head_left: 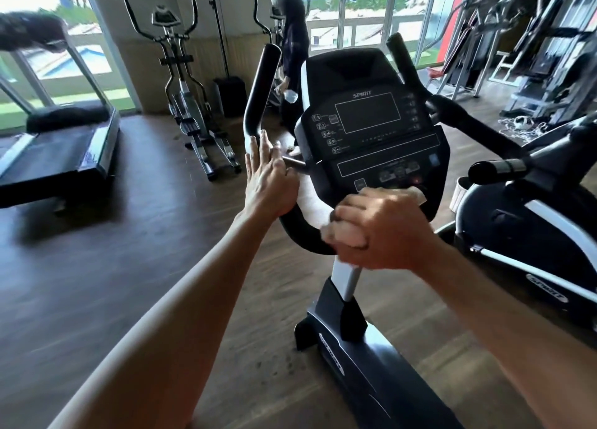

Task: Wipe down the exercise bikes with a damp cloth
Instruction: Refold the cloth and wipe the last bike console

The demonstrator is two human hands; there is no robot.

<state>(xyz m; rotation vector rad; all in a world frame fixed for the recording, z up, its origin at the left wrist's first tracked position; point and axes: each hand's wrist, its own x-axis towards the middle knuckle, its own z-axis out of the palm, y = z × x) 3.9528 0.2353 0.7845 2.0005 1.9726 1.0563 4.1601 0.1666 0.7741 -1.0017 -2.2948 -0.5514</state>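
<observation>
A black exercise bike stands in front of me, its console (371,128) marked SPIRIT facing me. My left hand (269,176) lies with straight fingers against the lower part of the bike's left handlebar (260,95). My right hand (378,231) grips a white cloth (310,202) wrapped round the curved handlebar just below the console. The cloth shows on both sides of that hand; its middle is hidden under the fingers. The bike's silver post (347,280) and dark base (365,357) run down towards the lower right.
A second bike (529,231) stands close on the right. A treadmill (61,150) is at the left and an elliptical trainer (190,111) behind it. A person in dark clothes (292,57) stands beyond the console. Weight machines (546,57) fill the far right. The floor is dark wood.
</observation>
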